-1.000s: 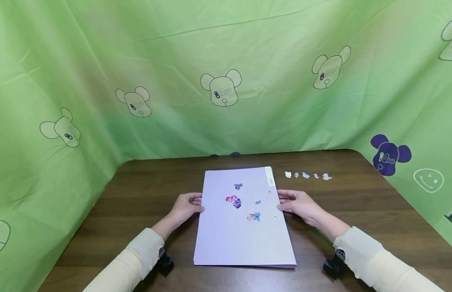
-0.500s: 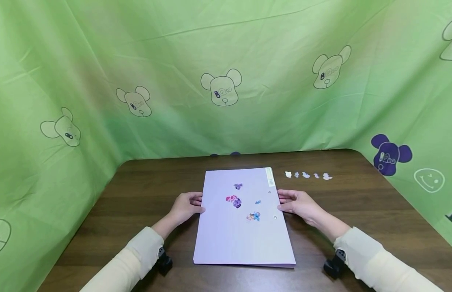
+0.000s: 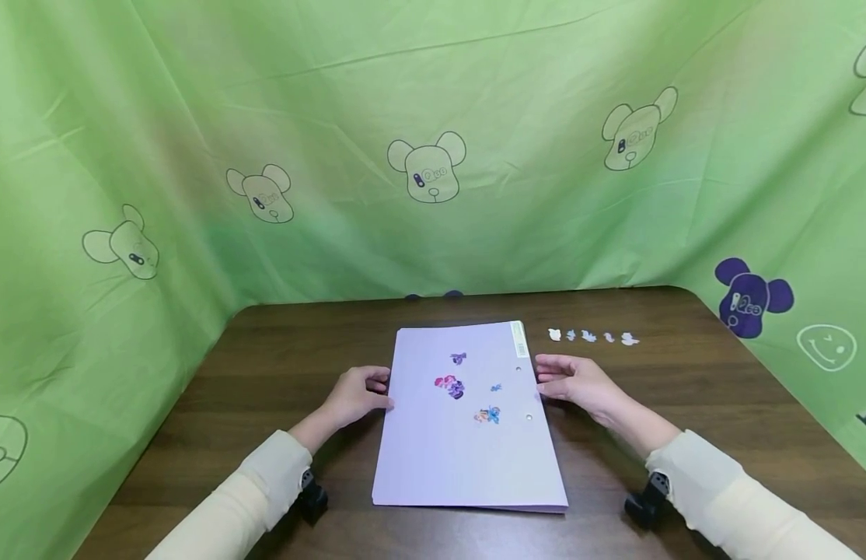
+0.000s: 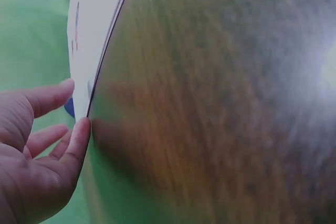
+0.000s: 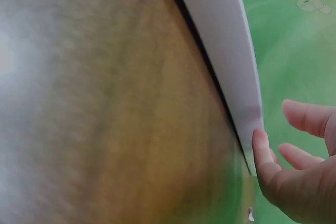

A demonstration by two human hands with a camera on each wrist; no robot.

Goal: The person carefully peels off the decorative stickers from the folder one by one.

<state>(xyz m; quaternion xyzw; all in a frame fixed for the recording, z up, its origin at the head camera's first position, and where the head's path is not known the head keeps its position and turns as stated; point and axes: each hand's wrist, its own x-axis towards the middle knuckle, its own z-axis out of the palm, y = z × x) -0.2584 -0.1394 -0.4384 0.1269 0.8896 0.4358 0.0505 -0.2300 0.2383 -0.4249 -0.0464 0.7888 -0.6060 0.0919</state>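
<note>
A lilac folder [image 3: 450, 459] lies on the wood-grained table [image 3: 293, 342], its long axis running toward the table's far edge, its labelled corner at far right. It is a smooth rectangle with small, irregular, colourful stickers [image 3: 450, 386]. The left hand [image 3: 350, 398] touches its left edge with loose fingertips, unclamped; the right hand [image 3: 580, 386] has thumb and fingers apart at the right edge. Pale cutouts [image 3: 588, 336] line up toward the table's far right corner.
</note>
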